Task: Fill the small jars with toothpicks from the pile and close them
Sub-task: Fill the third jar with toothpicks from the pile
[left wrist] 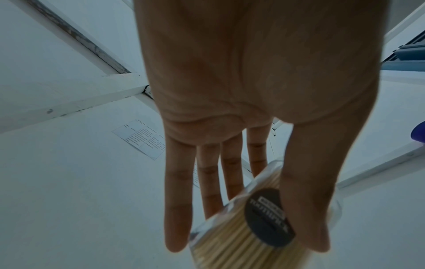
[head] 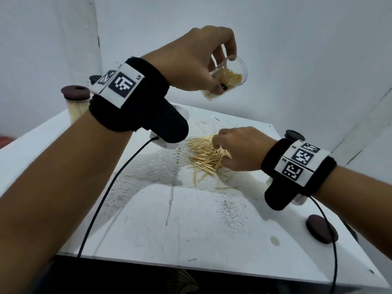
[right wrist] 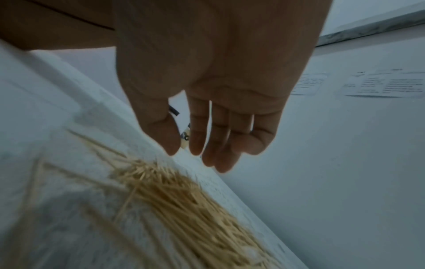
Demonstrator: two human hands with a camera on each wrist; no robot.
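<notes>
My left hand [head: 222, 78] is raised above the far side of the table and holds a clear small jar [head: 236, 77] between thumb and fingers. The jar is tilted, its open mouth to the right, and partly filled with toothpicks. In the left wrist view the thumb [left wrist: 306, 200] lies across the jar [left wrist: 230, 236] beside a dark round label [left wrist: 269, 218]. My right hand [head: 220, 153] reaches down onto the toothpick pile [head: 201, 154] on the lace cloth. In the right wrist view its fingers [right wrist: 195, 142] hang relaxed just above the pile [right wrist: 184, 200], with nothing between them.
A closed jar [head: 77, 102] full of toothpicks with a brown lid stands at the table's back left. A loose brown lid [head: 321, 229] lies at the front right, and another dark lid [head: 294, 135] shows behind my right wrist. White walls enclose the white table [head: 191, 240]; cables trail from both wrists.
</notes>
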